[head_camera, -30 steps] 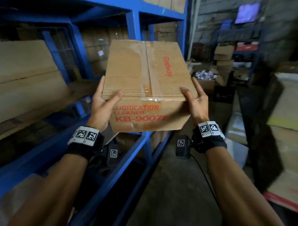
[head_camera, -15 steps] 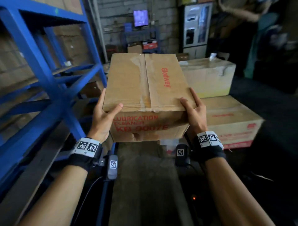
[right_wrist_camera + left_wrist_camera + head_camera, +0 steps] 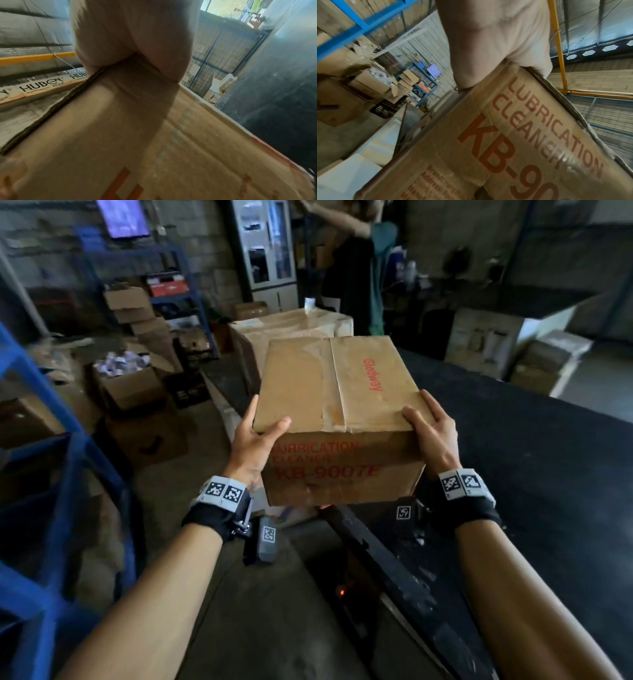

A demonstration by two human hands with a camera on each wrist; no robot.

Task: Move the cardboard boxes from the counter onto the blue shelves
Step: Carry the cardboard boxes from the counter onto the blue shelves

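Note:
A brown cardboard box (image 3: 329, 392) with red "LUBRICATION CLEANER KB-9007E" print hangs in the air between both hands, over the left edge of the black counter (image 3: 534, 460). My left hand (image 3: 255, 445) grips its near left corner, thumb on top. My right hand (image 3: 433, 428) grips the near right corner, thumb and fingers on the top face. The left wrist view shows the printed side of the box (image 3: 522, 135) under my palm (image 3: 496, 40). In the right wrist view the box (image 3: 137, 135) fills the frame below my palm (image 3: 133, 33). The blue shelf frame (image 3: 44, 460) stands at the far left.
A larger taped box (image 3: 291, 328) sits beyond the held one. Open and stacked cartons (image 3: 130, 385) crowd the floor at left. A person (image 3: 356, 261) stands at the back by a cabinet (image 3: 267, 244). More boxes (image 3: 544, 364) lie past the counter at right.
The view has swung right, away from the blue shelves toward the black counter. Both hands keep the same hold on the box, which now hangs over the counter's edge.

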